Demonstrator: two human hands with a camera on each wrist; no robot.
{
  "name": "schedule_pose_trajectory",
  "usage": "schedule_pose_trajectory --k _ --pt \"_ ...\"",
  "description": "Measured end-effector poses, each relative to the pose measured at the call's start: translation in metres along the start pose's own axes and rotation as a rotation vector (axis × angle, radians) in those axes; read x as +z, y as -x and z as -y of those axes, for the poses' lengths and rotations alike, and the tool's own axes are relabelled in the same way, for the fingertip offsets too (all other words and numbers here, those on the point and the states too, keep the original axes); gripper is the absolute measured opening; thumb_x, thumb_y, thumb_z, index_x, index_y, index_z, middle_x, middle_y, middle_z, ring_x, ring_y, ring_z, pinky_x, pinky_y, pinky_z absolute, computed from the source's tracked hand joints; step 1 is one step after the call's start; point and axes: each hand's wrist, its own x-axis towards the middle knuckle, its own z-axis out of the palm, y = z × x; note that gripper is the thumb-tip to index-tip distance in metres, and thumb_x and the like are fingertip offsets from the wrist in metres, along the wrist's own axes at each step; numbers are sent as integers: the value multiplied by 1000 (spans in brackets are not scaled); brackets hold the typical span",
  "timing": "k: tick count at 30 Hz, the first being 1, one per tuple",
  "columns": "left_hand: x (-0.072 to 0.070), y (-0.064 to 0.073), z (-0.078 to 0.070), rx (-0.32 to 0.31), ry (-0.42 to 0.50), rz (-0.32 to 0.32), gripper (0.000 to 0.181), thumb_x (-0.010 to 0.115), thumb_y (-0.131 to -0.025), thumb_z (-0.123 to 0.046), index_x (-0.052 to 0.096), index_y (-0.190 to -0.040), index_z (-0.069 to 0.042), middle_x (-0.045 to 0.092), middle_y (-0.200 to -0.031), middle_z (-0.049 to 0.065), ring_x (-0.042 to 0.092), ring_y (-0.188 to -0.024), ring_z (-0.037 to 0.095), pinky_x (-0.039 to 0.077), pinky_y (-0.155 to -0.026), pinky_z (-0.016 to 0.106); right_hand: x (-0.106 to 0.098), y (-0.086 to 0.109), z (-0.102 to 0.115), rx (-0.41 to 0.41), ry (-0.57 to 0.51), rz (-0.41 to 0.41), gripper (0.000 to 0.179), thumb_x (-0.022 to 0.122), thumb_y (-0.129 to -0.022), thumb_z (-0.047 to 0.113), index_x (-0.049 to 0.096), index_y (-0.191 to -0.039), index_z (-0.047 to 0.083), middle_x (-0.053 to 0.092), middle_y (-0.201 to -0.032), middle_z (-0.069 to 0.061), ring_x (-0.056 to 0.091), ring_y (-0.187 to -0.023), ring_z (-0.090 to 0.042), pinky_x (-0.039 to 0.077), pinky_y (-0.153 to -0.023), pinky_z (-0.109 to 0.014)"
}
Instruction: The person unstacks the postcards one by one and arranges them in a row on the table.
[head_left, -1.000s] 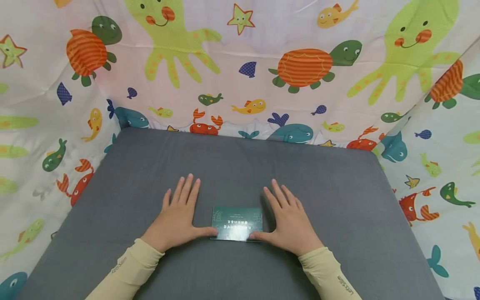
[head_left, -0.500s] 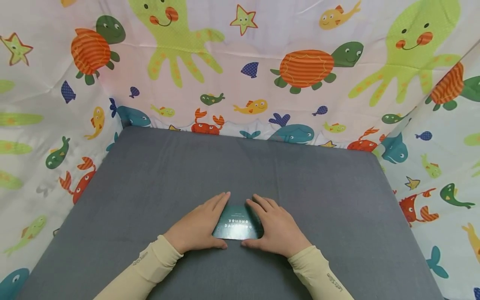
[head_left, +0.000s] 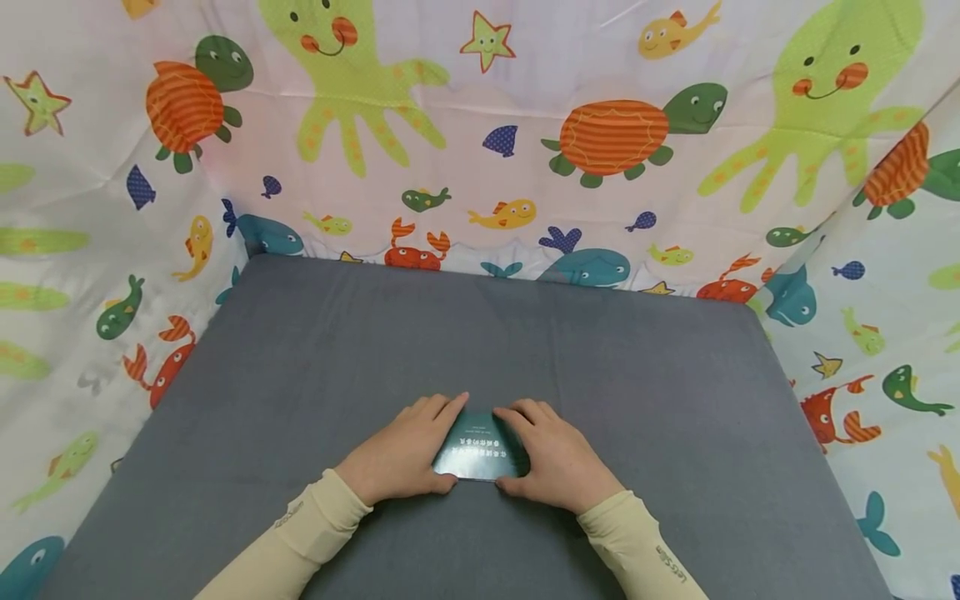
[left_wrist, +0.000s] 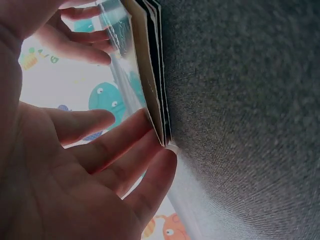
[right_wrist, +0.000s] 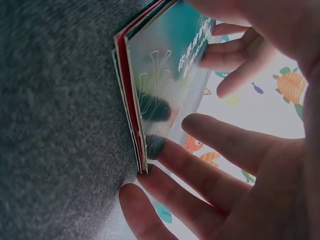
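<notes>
A small stack of glossy green cards with white printed lettering lies on the grey surface in front of me. My left hand holds its left end, thumb at the near edge and fingers at the far corner. On the opposite end, my right hand grips the same way. Several layers show along the stack's edge in the left wrist view, slightly fanned apart. In the right wrist view, a red layer shows under the shiny top card, and fingertips touch its corner.
The grey cloth-covered surface spreads around the hands on all sides. White curtains printed with sea animals stand at the back, left and right edges.
Both hands have come inward from lying spread beside the cards, and their fingers now bend around the two ends. The stack has shifted slightly to the right.
</notes>
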Motion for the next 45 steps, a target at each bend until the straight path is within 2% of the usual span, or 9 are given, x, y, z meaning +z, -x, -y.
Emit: schedule_pose_trajectory --k 4,10,15,22,28,34,40,45 --pt "-1 2 2 6 6 3 105 89 -88 -40 33 -169 -5 53 -156 13 54 -140 31 50 -115 52 -1 -1 2 -2 -2 10 90 97 -75 48 61 -151 15 64 -143 -3 62 -130 -23 60 -102 -45" --pt "-8 4 5 5 62 21 105 92 -88 -36 32 -169 -3 52 -160 15 52 -146 35 47 -119 54 -4 -2 5 20 17 33 90 96 -78 51 60 -153 16 65 -147 -4 63 -135 -27 58 -107 -50" --pt "-12 7 9 16 93 28 105 91 -89 -39 31 -170 -7 51 -162 11 51 -149 33 45 -121 53 -9 -1 11 22 30 17 90 97 -76 51 62 -151 16 67 -146 -3 63 -135 -28 57 -107 -51" --pt "-29 23 32 26 151 -28 106 93 -87 -36 32 -170 -8 50 -164 10 48 -151 33 40 -124 58 -8 -20 31 -33 106 -45 88 97 -74 58 67 -146 15 69 -141 -2 66 -130 -25 59 -105 -47" --pt "-46 38 72 -45 150 -50 104 92 -88 -30 32 -171 -11 46 -169 10 44 -155 33 36 -127 61 2 -60 63 -81 156 -73 84 93 -80 58 66 -146 14 69 -140 -5 65 -129 -28 59 -106 -48" --pt "-74 57 125 -132 102 -63 101 91 -89 -25 33 -170 -11 43 -171 13 43 -156 35 33 -126 66 20 -121 101 -57 190 -30 80 86 -86 62 63 -149 17 66 -145 -4 62 -134 -27 58 -106 -48" --pt "-94 81 179 -245 74 -81 95 88 -91 -22 35 -169 -10 38 -173 20 35 -160 44 27 -125 74 44 -188 134 -102 201 17 77 81 -89 65 64 -147 18 67 -144 -3 63 -131 -24 59 -105 -43" --pt "-110 95 208 -335 75 -44 93 84 -95 -19 32 -171 -11 28 -176 24 23 -164 49 25 -125 77 68 -227 156 -113 226 50 76 78 -90 67 63 -148 19 66 -146 -2 63 -131 -22 59 -105 -40"
